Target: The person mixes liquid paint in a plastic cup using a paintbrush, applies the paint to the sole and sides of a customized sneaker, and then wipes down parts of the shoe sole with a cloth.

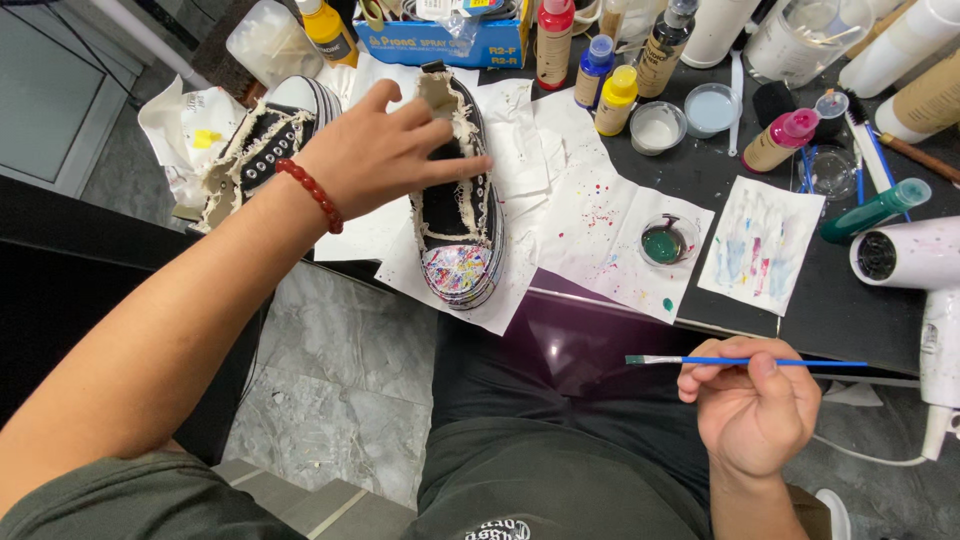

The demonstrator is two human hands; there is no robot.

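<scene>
While the left hand (385,150) lies spread and unclenched across the top of a black canvas sneaker (458,200), its fingers rest on the opening rather than gripping it. This sneaker sits on white paper sheets (590,215) near the front edge of the dark surface (840,300), toe pointing toward the person. Its canvas is matte black, with frayed cream edging along the eyelet rows and collar, metal eyelets, no laces, and a striped rubber sidewall. On the rounded toe cap is a dense mix of pink, blue, white and yellow paint. A second black sneaker (262,145) with the same frayed trim lies just beside it toward the left edge, on crumpled white paper. Around the left wrist is a bracelet of round red beads (312,194).

Below the front edge, over the lap, the right hand (752,400) is closed around a thin blue-handled paintbrush (740,361), held level with its pale bristles pointing left. A small clear dish of green paint (668,242) stands on the speckled paper, beside a paper swatch (760,245) streaked in pink and blue. Squeeze bottles of paint (608,88) crowd the back edge, and a white hair dryer (915,262) lies at the right edge
</scene>
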